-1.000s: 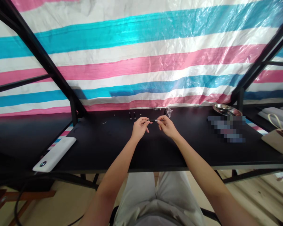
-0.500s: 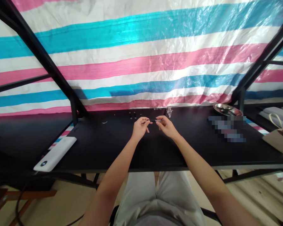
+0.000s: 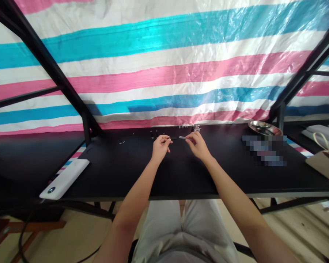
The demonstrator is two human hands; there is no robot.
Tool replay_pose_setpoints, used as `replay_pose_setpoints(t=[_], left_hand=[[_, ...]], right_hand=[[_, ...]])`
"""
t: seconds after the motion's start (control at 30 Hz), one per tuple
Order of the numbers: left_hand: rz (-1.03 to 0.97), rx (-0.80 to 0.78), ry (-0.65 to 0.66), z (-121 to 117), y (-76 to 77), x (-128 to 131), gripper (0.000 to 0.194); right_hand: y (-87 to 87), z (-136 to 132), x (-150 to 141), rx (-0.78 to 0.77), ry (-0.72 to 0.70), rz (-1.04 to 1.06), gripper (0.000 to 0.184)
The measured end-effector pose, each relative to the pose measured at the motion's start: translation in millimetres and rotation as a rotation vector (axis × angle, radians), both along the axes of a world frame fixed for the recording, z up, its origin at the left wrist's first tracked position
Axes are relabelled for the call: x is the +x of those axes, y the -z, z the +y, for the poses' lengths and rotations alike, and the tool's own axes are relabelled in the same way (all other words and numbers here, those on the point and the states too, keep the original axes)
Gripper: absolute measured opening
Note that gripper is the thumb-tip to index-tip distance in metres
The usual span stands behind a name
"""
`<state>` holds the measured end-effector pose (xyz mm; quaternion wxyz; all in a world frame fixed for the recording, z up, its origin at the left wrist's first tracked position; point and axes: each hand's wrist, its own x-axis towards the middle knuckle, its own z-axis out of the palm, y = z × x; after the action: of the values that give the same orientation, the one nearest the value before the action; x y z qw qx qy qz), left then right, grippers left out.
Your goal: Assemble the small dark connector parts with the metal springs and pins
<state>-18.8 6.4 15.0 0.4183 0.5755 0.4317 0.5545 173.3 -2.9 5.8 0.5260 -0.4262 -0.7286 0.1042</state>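
Note:
My left hand is closed in a pinch on a thin black stick-like piece, which points to the right. Facing it, my right hand pinches a short silvery-grey piece that points left. A small gap separates the two pieces, both held low over the black table. Beyond my left hand lie small dark pieces. Past my right hand is a small cluster of silvery and black parts, with a row of tiny light pieces to its left.
A white power bank lies at the left table edge. To the right are a shiny metal dish and a blurred-out item. A beige bag sits at far right. Striped sheeting hangs behind, between black frame bars.
My hands have moved apart: the right one shifted slightly right with the silvery-grey piece, the left slightly left with the black piece. The pieces were end to end between my fingers before.

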Motion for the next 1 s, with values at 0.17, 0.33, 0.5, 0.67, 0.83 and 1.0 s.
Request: replay_pose_setpoints(t=[0.17, 0.33, 0.5, 0.67, 0.83, 1.0], left_hand=[[0.122, -0.027, 0.197, -4, 6.6, 7, 0.024], [0.129, -0.019, 0.251, -7, 10.3, 12, 0.023], [0.141, -0.004, 0.237, -10, 5.4, 11, 0.025], [0.147, 0.034, 0.241, -13, 5.0, 11, 0.026], [0.121, 0.008, 0.296, -10, 9.8, 9, 0.025], [0.095, -0.055, 0.322, -7, 12.4, 9, 0.022]], right_hand=[[-0.2, -3, -11, 0.018, -0.062, 0.014, 0.016], [3.5, -4, -17, -0.045, -0.143, -0.010, 0.018], [4.7, -4, -16, -0.095, -0.172, -0.035, 0.017], [6.0, -3, -14, -0.111, -0.206, -0.083, 0.014], [10.3, -1, -13, -0.125, -0.220, -0.090, 0.011], [11.8, -3, -17, -0.197, -0.205, -0.158, 0.013]])
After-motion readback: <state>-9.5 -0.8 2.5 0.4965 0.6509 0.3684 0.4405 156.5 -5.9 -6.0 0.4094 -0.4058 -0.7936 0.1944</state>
